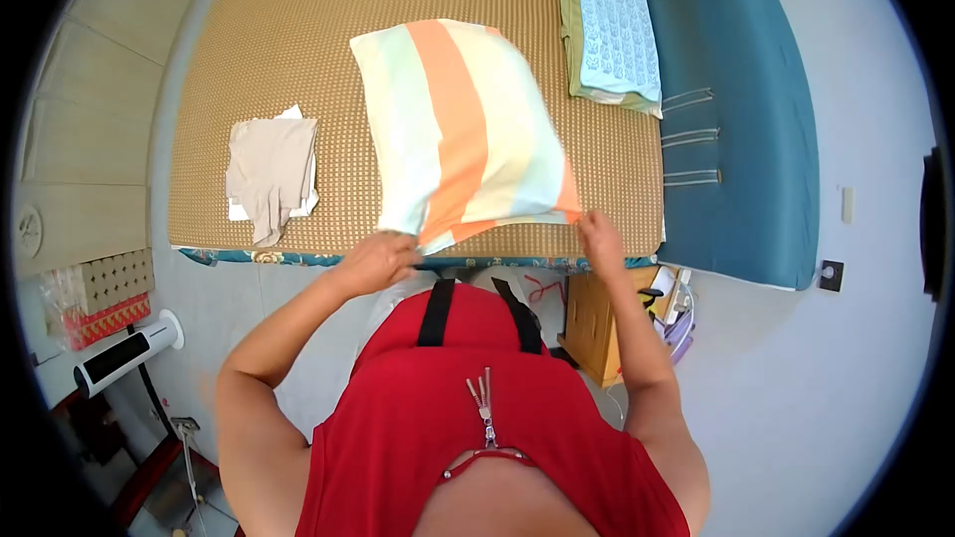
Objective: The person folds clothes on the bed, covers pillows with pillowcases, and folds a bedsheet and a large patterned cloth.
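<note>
A striped pillow in orange, cream and pale green lies over the woven mat on the bed, its near edge lifted at the bed's front. My left hand is closed on the near left corner of its cloth. At the near right corner, the fingers of my right hand pinch the orange fabric. The pillow's near edge sags in folds between both hands. Its underside is hidden.
Folded beige clothing lies on the mat at the left. A second pillow with a blue patterned cover rests beside the teal headboard. A wooden nightstand stands below right, a white fan at the lower left.
</note>
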### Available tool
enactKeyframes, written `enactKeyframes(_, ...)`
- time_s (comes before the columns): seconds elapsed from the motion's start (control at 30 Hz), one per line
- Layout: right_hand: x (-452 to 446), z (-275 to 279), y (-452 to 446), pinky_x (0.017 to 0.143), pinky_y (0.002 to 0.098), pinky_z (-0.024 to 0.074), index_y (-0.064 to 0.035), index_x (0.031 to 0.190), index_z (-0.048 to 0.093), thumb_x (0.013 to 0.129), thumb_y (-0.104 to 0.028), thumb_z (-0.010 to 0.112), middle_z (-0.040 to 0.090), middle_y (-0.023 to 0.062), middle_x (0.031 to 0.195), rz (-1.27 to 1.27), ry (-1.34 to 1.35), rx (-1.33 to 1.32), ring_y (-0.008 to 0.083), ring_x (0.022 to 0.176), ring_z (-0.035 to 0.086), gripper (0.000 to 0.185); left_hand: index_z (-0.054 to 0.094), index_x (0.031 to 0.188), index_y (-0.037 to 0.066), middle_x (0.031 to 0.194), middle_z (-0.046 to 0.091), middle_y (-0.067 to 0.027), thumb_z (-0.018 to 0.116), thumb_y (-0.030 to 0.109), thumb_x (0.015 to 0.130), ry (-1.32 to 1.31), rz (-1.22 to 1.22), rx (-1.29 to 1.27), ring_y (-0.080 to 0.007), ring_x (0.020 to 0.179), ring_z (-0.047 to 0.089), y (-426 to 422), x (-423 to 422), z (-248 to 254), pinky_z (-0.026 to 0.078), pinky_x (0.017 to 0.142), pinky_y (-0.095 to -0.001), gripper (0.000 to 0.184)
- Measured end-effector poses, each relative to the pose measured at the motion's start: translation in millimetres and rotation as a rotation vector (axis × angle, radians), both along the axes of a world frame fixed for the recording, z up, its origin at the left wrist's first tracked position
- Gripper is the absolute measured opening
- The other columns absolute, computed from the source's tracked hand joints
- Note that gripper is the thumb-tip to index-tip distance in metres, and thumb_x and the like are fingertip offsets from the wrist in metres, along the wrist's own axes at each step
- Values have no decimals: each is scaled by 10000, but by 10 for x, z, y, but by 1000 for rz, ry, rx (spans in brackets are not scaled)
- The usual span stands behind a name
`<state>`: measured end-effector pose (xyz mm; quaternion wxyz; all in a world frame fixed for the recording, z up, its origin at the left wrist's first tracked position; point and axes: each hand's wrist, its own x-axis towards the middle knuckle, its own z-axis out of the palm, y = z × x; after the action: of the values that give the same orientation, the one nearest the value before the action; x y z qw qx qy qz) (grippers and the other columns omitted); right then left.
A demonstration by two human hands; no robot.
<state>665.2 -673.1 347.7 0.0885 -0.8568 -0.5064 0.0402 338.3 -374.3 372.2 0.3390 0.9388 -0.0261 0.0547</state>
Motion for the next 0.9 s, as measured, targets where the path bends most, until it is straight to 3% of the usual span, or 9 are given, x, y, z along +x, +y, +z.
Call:
enactKeyframes(0.07,-149,-531,-545,814,401,467,-50,901,620,721,-133,659,583,172,989,22,81,-448,320,964,559,202,646,974,70,877,650,-98,631,229,811,247,16,-258,-292,815,616,-110,-252,-596,492,723,-373,228)
enactKeyframes(0.13,-218,-869,-749,874,395,448,-49,943,625,732,-194,672,583,187,1027,-100,377,-614,329,1018,541,260,651,1022,123,914,651,-105,584,275,855,596,141,-521,-292,939,613,-115,-434,-1060,478,799,-360,236)
enactKeyframes(0.17,-253,-956,-810,904,392,438,-48,963,628,737,-225,678,583,195,1046,-163,530,-693,334,1046,532,291,647,1021,105,898,651,-102,575,270,861,636,276,-529,-275,907,617,-101,-512,-1336,482,775,-349,240)
enactKeyframes(0.23,-301,-850,-620,894,400,438,-41,988,629,760,-248,662,584,201,1045,-242,577,-631,345,1043,530,309,637,1019,70,864,650,-95,557,259,873,707,550,-534,-240,844,625,-77,-626,-1825,490,727,-326,252)
enactKeyframes(0.37,-130,-1252,-251,889,405,437,-20,1065,609,809,-278,617,577,205,1100,-357,636,-490,345,1051,532,363,628,1003,11,809,611,-49,520,226,876,632,962,-1005,-124,681,555,64,-496,-2236,472,618,-252,272)
enactKeyframes(0.47,20,-1679,-20,895,413,431,0,1126,569,842,-309,578,548,211,1174,-341,597,-229,354,1057,533,420,581,1123,6,863,618,-45,536,255,887,651,998,-977,-127,751,566,96,-256,-2362,465,637,-261,346)
enactKeyframes(0.57,177,-2028,302,919,446,417,-12,1262,467,878,-298,524,493,215,1250,-393,578,-176,377,1108,498,482,556,1156,-2,887,616,-64,540,238,872,727,960,-723,-134,751,565,23,52,-2518,461,645,-264,372)
enactKeyframes(0.77,413,-2516,827,984,428,388,-32,1416,215,807,-445,603,361,228,1375,-559,697,-489,377,1209,429,832,444,1285,-7,972,608,-100,564,255,874,694,934,-870,-155,826,568,-324,356,-2853,464,704,-271,502)
enactKeyframes(0.9,227,-2817,933,952,391,426,-17,1415,179,738,-394,696,399,226,1348,-763,1070,-195,333,1198,458,932,365,1344,-22,1031,591,-112,586,294,867,747,995,-895,-172,889,557,-440,386,-2893,460,744,-281,613)
